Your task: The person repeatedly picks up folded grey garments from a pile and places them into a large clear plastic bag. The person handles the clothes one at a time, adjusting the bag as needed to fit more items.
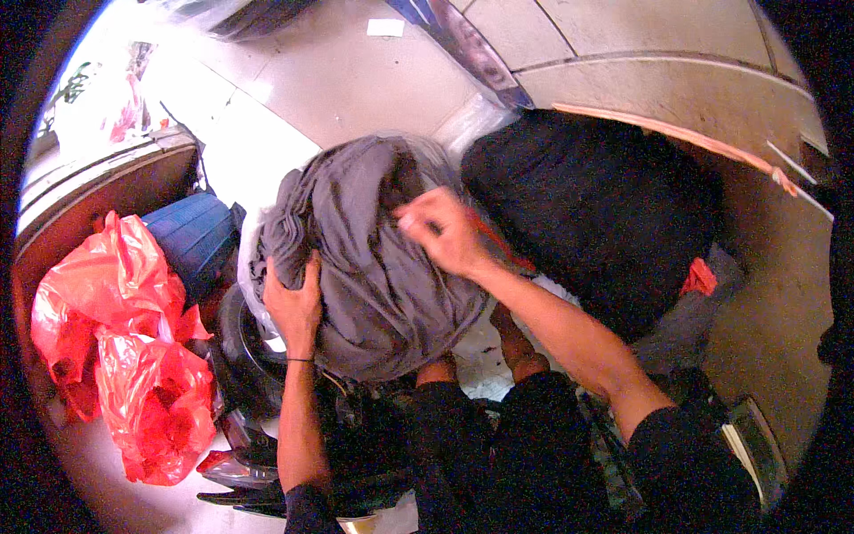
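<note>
A large bundle of grey cloth (382, 258) sits in front of me, loosely folded, with clear plastic wrap (253, 240) around its left side. My left hand (294, 303) grips the cloth at the bundle's left edge, thumb and fingers on either side of a fold. Over the bundle's upper right part is my right hand (445, 233), its fingers curled into a pinch and slightly smeared by motion. Whatever lies between those fingertips, if anything, I cannot make out. To the right, close against the grey bundle, rests a big heap of black cloth (596, 214).
Red plastic bags (133, 347) lie at the left beside a blue ribbed bin or basket (191, 236). A black tyre-like ring (245, 334) is below it. An orange-edged strip (676, 133) runs along the tiled wall (640, 80). A white paper (385, 28) lies on the floor (347, 80).
</note>
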Demonstrator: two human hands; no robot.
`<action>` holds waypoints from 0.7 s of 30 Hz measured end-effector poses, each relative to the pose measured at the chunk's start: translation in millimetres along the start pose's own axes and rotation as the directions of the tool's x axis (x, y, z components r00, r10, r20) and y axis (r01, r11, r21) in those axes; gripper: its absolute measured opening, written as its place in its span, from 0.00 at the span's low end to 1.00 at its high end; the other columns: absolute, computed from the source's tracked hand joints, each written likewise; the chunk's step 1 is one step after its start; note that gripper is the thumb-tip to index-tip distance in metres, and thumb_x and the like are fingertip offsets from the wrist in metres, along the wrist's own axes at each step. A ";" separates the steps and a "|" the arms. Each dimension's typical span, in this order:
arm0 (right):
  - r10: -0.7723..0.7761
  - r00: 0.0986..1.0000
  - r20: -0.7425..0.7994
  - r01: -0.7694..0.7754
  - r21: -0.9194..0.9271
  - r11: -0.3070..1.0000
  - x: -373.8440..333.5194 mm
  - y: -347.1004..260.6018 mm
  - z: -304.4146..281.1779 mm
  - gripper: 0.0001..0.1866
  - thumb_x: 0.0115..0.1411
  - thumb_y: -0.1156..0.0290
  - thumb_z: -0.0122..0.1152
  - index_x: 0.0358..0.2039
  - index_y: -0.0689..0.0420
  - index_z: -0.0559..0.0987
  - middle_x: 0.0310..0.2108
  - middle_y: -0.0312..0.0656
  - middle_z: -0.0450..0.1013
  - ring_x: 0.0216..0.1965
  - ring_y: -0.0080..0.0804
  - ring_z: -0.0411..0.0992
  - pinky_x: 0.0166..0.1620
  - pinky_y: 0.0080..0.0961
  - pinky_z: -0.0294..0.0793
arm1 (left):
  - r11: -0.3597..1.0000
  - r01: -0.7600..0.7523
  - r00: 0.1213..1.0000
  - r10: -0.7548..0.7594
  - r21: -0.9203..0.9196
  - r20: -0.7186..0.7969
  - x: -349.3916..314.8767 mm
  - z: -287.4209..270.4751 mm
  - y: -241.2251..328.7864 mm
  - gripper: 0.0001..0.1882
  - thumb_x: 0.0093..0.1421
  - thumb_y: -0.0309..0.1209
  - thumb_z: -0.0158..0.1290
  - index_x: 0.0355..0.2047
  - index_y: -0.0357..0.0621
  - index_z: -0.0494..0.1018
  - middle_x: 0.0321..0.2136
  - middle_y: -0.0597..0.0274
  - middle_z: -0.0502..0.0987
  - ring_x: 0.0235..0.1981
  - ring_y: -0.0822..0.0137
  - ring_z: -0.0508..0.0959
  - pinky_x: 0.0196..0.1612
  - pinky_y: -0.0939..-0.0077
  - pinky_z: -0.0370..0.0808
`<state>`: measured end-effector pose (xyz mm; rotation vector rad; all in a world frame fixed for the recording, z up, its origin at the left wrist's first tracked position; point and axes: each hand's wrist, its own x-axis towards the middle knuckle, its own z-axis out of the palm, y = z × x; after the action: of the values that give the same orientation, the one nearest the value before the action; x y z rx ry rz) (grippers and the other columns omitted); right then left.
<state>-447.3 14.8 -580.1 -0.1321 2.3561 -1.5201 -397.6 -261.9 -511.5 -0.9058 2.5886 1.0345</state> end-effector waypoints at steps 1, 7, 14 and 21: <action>-0.083 0.955 -0.283 0.042 -0.150 0.988 7.9 18.3 -3.1 0.23 0.61 0.59 0.72 0.52 0.59 0.81 0.47 0.47 0.75 0.46 0.43 0.75 0.54 0.37 0.74 | 1.000 -0.020 0.996 0.022 0.016 -0.090 -1.7 3.3 -0.6 0.32 0.57 0.42 0.70 0.53 0.27 0.76 0.46 0.42 0.84 0.46 0.51 0.84 0.55 0.62 0.77; 0.319 0.941 0.113 -0.321 -0.005 0.947 39.1 42.2 16.0 0.33 0.58 0.79 0.64 0.65 0.65 0.69 0.65 0.59 0.70 0.67 0.50 0.68 0.68 0.41 0.68 | 0.934 -0.259 0.966 0.256 0.248 0.046 -22.5 -3.2 19.0 0.42 0.54 0.48 0.71 0.58 0.28 0.71 0.55 0.40 0.75 0.56 0.40 0.74 0.62 0.53 0.69; 0.535 0.836 0.124 -0.476 -0.321 0.819 29.9 -16.1 -18.8 0.09 0.50 0.84 0.61 0.34 0.64 0.80 0.29 0.55 0.78 0.35 0.44 0.79 0.40 0.37 0.76 | 0.707 -0.533 0.827 0.321 0.465 0.461 31.5 113.2 42.0 0.29 0.49 0.43 0.66 0.51 0.43 0.78 0.49 0.51 0.81 0.54 0.51 0.80 0.55 0.54 0.74; 0.025 0.997 0.073 -0.017 -0.114 0.993 43.5 -6.6 -35.4 0.09 0.56 0.80 0.61 0.23 0.62 0.69 0.19 0.50 0.62 0.23 0.33 0.68 0.27 0.35 0.66 | 0.810 -0.428 0.899 0.338 0.402 0.278 159.2 187.0 12.3 0.38 0.46 0.41 0.68 0.57 0.36 0.74 0.56 0.42 0.78 0.58 0.46 0.79 0.61 0.57 0.76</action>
<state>-500.4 31.7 -570.8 -0.1872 2.3770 -1.3475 -536.6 -201.8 -705.3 -0.1539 2.7187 0.5033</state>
